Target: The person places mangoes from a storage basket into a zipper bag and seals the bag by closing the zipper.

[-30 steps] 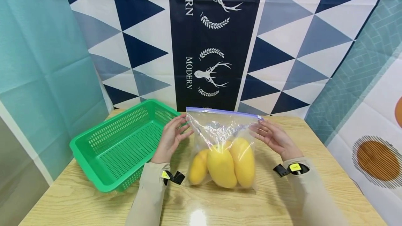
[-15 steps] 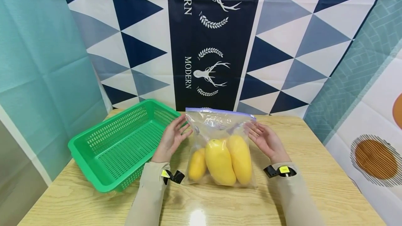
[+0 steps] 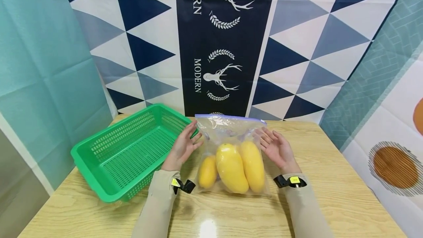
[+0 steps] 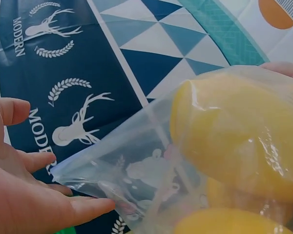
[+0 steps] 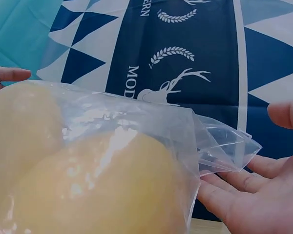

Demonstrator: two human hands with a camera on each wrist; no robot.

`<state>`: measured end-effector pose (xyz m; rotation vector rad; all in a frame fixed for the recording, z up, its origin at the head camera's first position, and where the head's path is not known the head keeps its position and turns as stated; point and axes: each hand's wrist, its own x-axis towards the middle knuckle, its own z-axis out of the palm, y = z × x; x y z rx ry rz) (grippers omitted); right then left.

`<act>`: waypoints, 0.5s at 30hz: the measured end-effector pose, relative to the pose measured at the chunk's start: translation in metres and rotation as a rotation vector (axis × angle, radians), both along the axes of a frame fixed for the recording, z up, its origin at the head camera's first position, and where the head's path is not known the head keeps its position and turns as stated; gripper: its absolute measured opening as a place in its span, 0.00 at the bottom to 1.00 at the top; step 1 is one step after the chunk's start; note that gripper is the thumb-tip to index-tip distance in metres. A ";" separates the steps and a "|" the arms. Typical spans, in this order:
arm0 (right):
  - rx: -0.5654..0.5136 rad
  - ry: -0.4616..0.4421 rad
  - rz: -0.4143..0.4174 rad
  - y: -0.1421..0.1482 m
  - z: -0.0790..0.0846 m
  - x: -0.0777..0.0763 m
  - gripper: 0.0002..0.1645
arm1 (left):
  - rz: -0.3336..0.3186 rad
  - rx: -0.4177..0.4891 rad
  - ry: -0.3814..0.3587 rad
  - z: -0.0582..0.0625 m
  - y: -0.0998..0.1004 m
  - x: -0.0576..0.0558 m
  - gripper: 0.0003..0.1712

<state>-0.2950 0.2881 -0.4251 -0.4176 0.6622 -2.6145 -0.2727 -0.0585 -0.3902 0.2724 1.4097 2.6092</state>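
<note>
A clear zip bag [image 3: 211, 129] with a purple top strip stands upright on the table, with three yellow mangoes [image 3: 231, 168] inside. My left hand [image 3: 183, 146] is beside its upper left edge, fingers loosely spread. In the left wrist view, the fingertips of the left hand [image 4: 34, 195] come right up to the bag's corner. On the other side, my right hand [image 3: 277, 150] has its palm turned toward the bag, thumb raised. Fingers of the right hand [image 5: 263, 190] lie along the bag's folded side in the right wrist view, partly behind the plastic.
A green perforated basket [image 3: 132, 157] stands at the left, its right end close behind my left hand. The wooden table [image 3: 333, 179] extends to the right and front. Patterned cloth [image 3: 152, 47] hangs behind the table.
My right hand has moved left and its fingers have relaxed away from the bag's top corner. The bag's top right corner has shifted left and the mangoes have settled slightly. My left hand barely moved.
</note>
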 end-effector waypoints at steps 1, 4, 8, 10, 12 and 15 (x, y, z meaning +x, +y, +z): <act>-0.005 0.000 0.008 -0.001 -0.001 0.000 0.24 | -0.003 -0.007 0.001 -0.001 0.000 0.000 0.33; -0.006 0.012 0.022 -0.002 -0.003 -0.001 0.25 | -0.007 -0.026 0.010 -0.003 0.000 0.000 0.34; 0.008 0.022 0.019 -0.002 -0.005 -0.002 0.26 | -0.003 -0.042 0.019 -0.004 -0.001 0.000 0.34; 0.028 0.013 0.004 -0.003 -0.004 -0.002 0.28 | 0.000 -0.049 0.018 -0.005 -0.002 0.000 0.34; 0.079 0.011 -0.022 -0.003 -0.002 -0.002 0.32 | 0.002 -0.060 0.020 -0.005 -0.002 0.000 0.34; 0.178 -0.018 -0.065 -0.004 0.001 0.000 0.38 | 0.005 -0.073 0.014 -0.005 -0.003 0.000 0.33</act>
